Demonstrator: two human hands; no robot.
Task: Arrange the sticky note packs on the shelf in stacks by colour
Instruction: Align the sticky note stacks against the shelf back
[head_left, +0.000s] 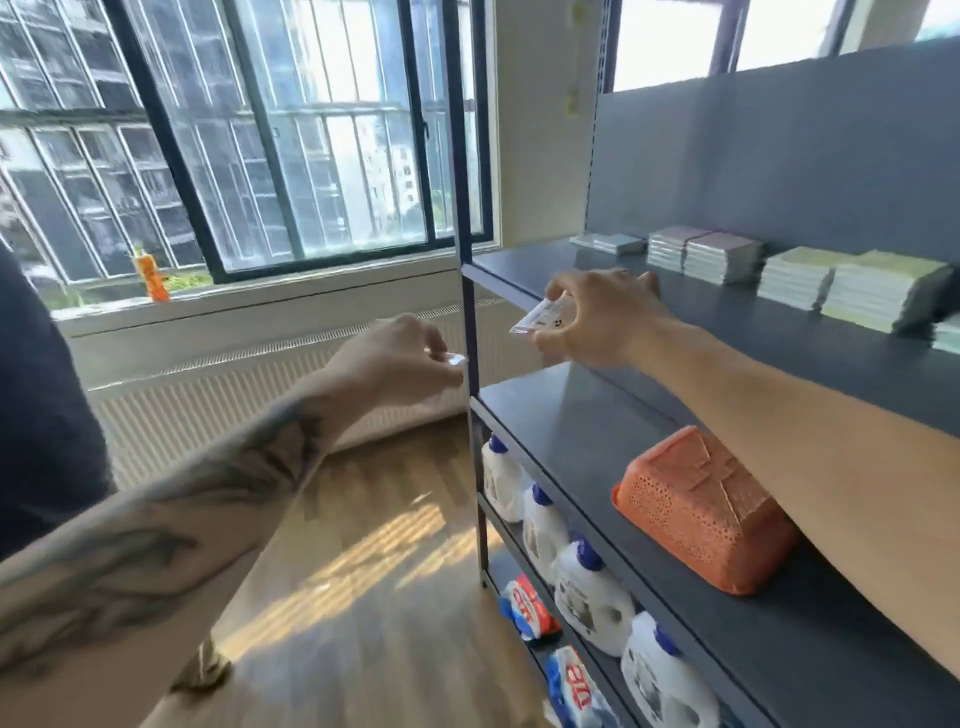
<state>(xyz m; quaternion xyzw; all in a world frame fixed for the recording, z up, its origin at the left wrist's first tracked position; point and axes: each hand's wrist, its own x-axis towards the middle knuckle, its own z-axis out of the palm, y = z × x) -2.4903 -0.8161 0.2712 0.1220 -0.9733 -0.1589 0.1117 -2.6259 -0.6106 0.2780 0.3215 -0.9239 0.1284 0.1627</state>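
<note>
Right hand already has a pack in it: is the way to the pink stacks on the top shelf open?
Probably yes: bare shelf lies between the right hand and the pink stacks, though it holds a pack.

- Views: one, a wide-angle camera worn on the person's head.
- Facing: forward and down, along both outstretched forearms.
- Nearness: close to the shelf unit (727, 322) at right; its levels run off the lower right corner.
- Background: window (260, 130) at left, well beyond the hands.
</note>
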